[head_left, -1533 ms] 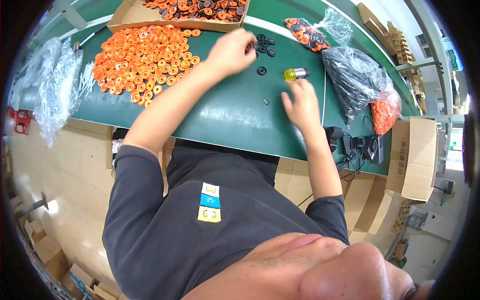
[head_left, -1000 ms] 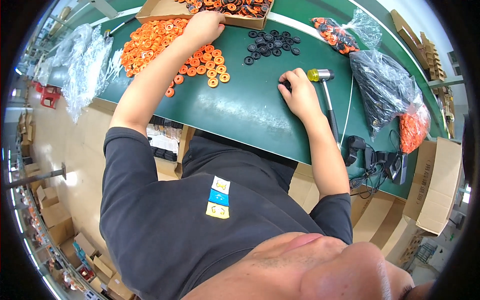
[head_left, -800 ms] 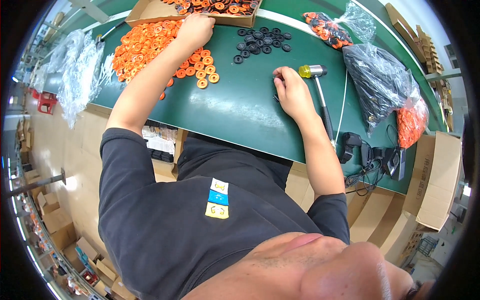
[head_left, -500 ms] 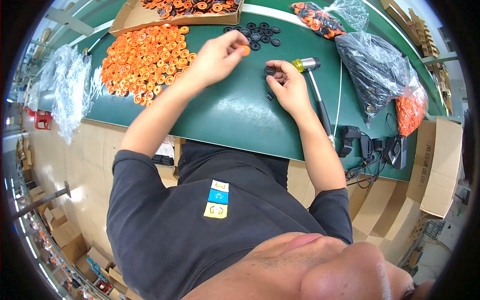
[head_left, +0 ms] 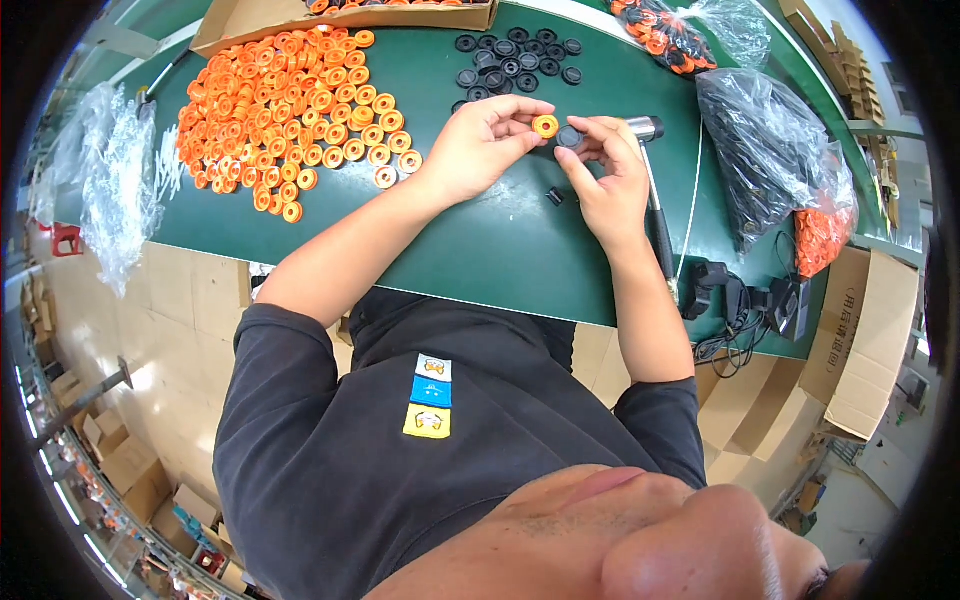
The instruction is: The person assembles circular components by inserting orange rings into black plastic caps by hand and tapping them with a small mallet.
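Observation:
Between the fingertips of my left hand (head_left: 488, 143) is a small round orange wheel (head_left: 545, 126), its ringed face showing. My right hand (head_left: 614, 182) pinches a black round disc (head_left: 569, 136) just to the right of it. The two pieces are close together over the green table (head_left: 430, 240); I cannot tell whether they touch. A small black piece (head_left: 555, 196) lies on the table below my hands. Beyond my left hand are several loose black discs (head_left: 510, 67), and a large heap of orange wheels (head_left: 290, 110) spreads out to its left.
A mallet (head_left: 660, 235) lies beside my right hand. Clear bags of black parts (head_left: 755, 150) and orange parts (head_left: 822, 240) sit at the right, near a cabled black device (head_left: 788, 305). A cardboard box (head_left: 350, 18) stands at the back, crumpled plastic (head_left: 100, 190) at the left.
My left hand has moved right and nearer with the orange wheel, bringing it beside the black disc. My right hand has shifted slightly right, still holding the disc.

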`<control>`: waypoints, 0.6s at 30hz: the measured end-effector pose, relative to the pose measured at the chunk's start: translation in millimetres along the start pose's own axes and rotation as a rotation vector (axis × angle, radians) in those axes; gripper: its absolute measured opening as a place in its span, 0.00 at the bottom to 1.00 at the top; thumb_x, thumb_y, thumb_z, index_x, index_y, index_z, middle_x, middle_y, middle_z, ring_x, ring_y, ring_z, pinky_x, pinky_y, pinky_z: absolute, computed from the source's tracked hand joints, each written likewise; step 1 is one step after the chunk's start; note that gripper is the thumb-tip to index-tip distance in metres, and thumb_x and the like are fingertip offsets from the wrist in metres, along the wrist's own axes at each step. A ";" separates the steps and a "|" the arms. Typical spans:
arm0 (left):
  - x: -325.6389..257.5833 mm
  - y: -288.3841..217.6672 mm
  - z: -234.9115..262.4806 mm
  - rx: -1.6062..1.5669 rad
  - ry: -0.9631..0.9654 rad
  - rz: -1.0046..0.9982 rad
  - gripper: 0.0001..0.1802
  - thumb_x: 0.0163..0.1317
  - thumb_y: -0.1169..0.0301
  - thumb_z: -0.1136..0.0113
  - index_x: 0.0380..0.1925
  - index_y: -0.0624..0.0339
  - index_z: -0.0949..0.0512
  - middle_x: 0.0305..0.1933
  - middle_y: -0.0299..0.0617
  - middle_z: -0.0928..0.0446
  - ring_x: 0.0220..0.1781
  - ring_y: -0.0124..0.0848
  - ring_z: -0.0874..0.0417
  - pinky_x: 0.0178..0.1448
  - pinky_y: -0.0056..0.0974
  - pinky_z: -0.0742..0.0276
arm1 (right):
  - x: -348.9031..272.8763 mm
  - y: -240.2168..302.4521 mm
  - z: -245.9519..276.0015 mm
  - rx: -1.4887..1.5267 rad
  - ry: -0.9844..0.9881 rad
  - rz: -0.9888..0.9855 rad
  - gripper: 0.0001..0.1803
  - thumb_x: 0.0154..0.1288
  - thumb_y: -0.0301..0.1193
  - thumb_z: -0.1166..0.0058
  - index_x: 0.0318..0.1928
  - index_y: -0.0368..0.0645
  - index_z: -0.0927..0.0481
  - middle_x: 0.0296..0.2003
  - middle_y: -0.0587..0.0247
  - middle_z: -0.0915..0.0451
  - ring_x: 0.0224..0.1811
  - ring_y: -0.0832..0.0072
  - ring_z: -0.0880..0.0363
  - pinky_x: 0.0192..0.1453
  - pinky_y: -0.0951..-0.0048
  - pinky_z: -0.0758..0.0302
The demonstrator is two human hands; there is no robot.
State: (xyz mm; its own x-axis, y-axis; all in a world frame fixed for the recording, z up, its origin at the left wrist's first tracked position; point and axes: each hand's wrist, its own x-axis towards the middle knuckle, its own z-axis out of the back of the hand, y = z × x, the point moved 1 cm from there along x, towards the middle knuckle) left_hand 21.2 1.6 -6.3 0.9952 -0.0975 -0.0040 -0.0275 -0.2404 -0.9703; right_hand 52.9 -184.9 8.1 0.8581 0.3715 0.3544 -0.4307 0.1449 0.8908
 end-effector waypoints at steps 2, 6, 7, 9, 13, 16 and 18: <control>-0.9 0.2 -0.4 0.044 0.013 0.014 0.20 0.69 0.81 0.42 0.60 0.71 0.26 0.53 0.46 0.19 0.55 0.28 0.17 0.63 0.33 0.21 | 0.3 2.5 1.9 -0.041 -0.022 0.055 0.20 0.56 0.16 0.32 0.51 0.37 0.17 0.45 0.60 0.22 0.37 0.78 0.19 0.42 0.79 0.20; -5.9 -4.9 -1.6 0.053 0.021 0.029 0.20 0.68 0.81 0.41 0.60 0.71 0.25 0.53 0.45 0.18 0.54 0.28 0.17 0.62 0.33 0.21 | -0.7 3.3 1.8 -0.108 0.021 0.126 0.21 0.54 0.17 0.31 0.51 0.37 0.16 0.44 0.58 0.21 0.36 0.77 0.20 0.42 0.78 0.21; -7.1 -6.9 -2.9 0.038 0.025 0.054 0.19 0.68 0.80 0.41 0.59 0.70 0.25 0.53 0.44 0.18 0.54 0.27 0.17 0.62 0.32 0.21 | -1.0 4.1 1.7 -0.110 0.023 0.123 0.21 0.54 0.17 0.31 0.51 0.37 0.16 0.44 0.58 0.21 0.36 0.77 0.20 0.42 0.78 0.21; -8.7 -10.6 -3.7 0.020 0.025 0.081 0.19 0.68 0.80 0.41 0.59 0.70 0.24 0.53 0.44 0.18 0.54 0.27 0.17 0.62 0.32 0.21 | -1.7 6.5 0.6 -0.126 0.007 0.144 0.22 0.53 0.17 0.30 0.51 0.36 0.16 0.43 0.58 0.20 0.37 0.76 0.20 0.42 0.77 0.21; -9.6 -12.9 -3.4 0.033 0.042 0.040 0.19 0.69 0.79 0.41 0.60 0.70 0.24 0.54 0.44 0.18 0.55 0.27 0.17 0.62 0.33 0.21 | -1.5 9.0 0.6 -0.120 -0.004 0.136 0.22 0.53 0.18 0.30 0.51 0.35 0.16 0.43 0.57 0.19 0.37 0.75 0.19 0.42 0.76 0.20; -9.6 -10.6 -3.8 -0.001 0.058 0.019 0.20 0.69 0.79 0.41 0.61 0.69 0.24 0.55 0.44 0.18 0.55 0.27 0.18 0.63 0.33 0.22 | -0.6 10.0 1.5 -0.088 -0.013 0.112 0.21 0.53 0.18 0.30 0.50 0.34 0.17 0.43 0.56 0.18 0.38 0.74 0.17 0.43 0.75 0.19; -9.8 -9.2 -4.5 -0.031 0.068 0.012 0.21 0.70 0.79 0.41 0.62 0.68 0.25 0.56 0.44 0.19 0.56 0.28 0.18 0.64 0.33 0.22 | 0.8 10.7 2.5 -0.132 0.001 0.158 0.21 0.53 0.18 0.30 0.50 0.34 0.17 0.44 0.55 0.18 0.38 0.73 0.16 0.43 0.74 0.18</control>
State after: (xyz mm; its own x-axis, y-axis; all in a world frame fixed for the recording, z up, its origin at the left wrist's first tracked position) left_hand 11.3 0.4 3.8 0.9862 -0.1654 0.0018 -0.0433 -0.2686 -0.9623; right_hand 49.7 -185.3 18.6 0.7767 0.4004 0.4863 -0.5927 0.2033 0.7794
